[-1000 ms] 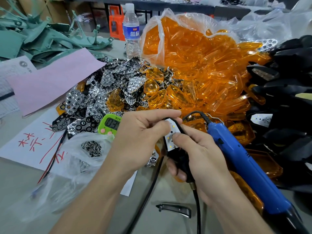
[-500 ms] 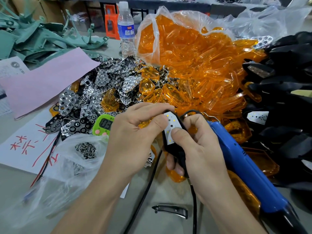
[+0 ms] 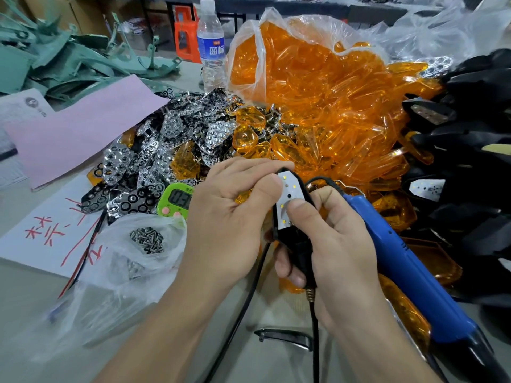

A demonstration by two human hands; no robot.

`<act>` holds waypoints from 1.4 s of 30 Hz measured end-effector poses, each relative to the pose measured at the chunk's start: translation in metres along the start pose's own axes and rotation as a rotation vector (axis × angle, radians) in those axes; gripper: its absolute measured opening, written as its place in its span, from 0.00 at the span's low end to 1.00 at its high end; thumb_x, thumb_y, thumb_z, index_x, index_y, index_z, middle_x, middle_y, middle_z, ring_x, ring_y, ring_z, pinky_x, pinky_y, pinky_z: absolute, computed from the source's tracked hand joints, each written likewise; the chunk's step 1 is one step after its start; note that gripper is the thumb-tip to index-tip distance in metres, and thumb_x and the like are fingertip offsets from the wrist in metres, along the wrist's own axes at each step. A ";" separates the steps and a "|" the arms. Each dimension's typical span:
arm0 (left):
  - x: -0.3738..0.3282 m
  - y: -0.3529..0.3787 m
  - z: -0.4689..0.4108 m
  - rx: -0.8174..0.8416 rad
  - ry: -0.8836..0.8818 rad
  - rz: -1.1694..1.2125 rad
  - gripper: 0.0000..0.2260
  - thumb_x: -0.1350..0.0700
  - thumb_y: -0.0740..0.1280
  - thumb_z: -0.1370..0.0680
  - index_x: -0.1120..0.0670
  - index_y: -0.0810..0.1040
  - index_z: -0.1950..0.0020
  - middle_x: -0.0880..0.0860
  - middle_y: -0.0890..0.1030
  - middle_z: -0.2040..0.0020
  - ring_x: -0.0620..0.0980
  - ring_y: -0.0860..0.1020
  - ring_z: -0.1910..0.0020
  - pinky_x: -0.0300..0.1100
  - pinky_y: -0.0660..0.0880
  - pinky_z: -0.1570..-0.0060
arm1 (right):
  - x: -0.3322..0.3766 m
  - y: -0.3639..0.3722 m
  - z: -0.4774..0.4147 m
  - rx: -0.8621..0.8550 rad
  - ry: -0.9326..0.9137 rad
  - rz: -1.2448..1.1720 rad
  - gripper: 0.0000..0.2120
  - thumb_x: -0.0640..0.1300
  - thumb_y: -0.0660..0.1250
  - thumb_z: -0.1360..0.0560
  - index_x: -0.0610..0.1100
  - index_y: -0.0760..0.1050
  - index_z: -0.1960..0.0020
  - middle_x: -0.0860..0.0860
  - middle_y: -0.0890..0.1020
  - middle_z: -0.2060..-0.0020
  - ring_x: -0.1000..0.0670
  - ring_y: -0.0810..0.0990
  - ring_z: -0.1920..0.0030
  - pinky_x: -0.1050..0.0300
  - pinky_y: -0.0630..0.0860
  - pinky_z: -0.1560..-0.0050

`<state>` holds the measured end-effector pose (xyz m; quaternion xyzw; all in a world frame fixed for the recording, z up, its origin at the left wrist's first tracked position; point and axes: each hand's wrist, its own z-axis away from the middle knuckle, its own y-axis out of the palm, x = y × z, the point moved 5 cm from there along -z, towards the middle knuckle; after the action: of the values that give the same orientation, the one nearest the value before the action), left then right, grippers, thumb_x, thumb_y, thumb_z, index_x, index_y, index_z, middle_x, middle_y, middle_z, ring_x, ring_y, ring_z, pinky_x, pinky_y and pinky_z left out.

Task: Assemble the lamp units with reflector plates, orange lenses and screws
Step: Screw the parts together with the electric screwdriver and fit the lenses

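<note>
Both hands hold one black lamp unit (image 3: 290,239) with a white LED board (image 3: 287,189) facing up, above the table's middle. My left hand (image 3: 229,214) grips its upper left side, thumb on the board's edge. My right hand (image 3: 329,239) curls round the lower body, thumb pressing the board. Chrome reflector plates (image 3: 171,150) lie heaped behind. Orange lenses (image 3: 326,106) spill from a clear bag. Screws (image 3: 146,239) sit in a small plastic bag at left.
A blue electric screwdriver (image 3: 409,269) lies right of my right hand, its cable looping over the table. Black lamp housings (image 3: 475,150) pile up at far right. A green timer (image 3: 177,200), a water bottle (image 3: 211,48), pink paper (image 3: 83,128) and green plastic scrap (image 3: 55,56) stand behind.
The hands and lamp unit stay almost in place. My right thumb has shifted slightly on the white board.
</note>
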<state>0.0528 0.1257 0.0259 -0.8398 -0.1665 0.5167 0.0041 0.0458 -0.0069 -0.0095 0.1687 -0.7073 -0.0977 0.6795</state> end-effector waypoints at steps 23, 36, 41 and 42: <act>0.010 0.020 0.009 0.196 -0.240 0.329 0.20 0.63 0.65 0.25 0.45 0.84 0.39 0.50 0.83 0.63 0.63 0.76 0.81 0.44 0.75 0.77 | 0.009 0.001 0.000 0.042 0.026 -0.050 0.08 0.39 0.65 0.26 0.42 0.69 0.48 0.45 0.77 0.71 0.45 0.72 0.80 0.62 0.63 0.81; 0.012 0.016 0.009 0.147 -0.276 0.300 0.13 0.60 0.66 0.21 0.48 0.86 0.41 0.56 0.85 0.52 0.64 0.79 0.76 0.47 0.76 0.75 | 0.006 -0.001 -0.001 0.008 0.027 0.039 0.11 0.44 0.66 0.25 0.41 0.70 0.46 0.45 0.80 0.69 0.45 0.73 0.81 0.62 0.64 0.82; 0.013 0.016 0.009 0.139 -0.284 0.280 0.15 0.57 0.67 0.24 0.46 0.86 0.41 0.56 0.86 0.49 0.60 0.81 0.73 0.45 0.75 0.74 | 0.006 0.000 0.000 0.024 0.043 -0.006 0.10 0.41 0.66 0.26 0.41 0.69 0.47 0.45 0.79 0.69 0.46 0.72 0.81 0.62 0.63 0.81; 0.013 0.016 0.009 0.141 -0.281 0.263 0.15 0.57 0.67 0.24 0.46 0.86 0.41 0.55 0.86 0.49 0.60 0.81 0.73 0.46 0.75 0.73 | 0.006 0.000 0.000 0.028 0.044 -0.009 0.10 0.41 0.66 0.26 0.41 0.69 0.47 0.45 0.78 0.69 0.46 0.72 0.81 0.62 0.63 0.81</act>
<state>0.0548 0.1125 0.0079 -0.7717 -0.0178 0.6352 -0.0280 0.0458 -0.0094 -0.0035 0.1837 -0.6928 -0.0872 0.6918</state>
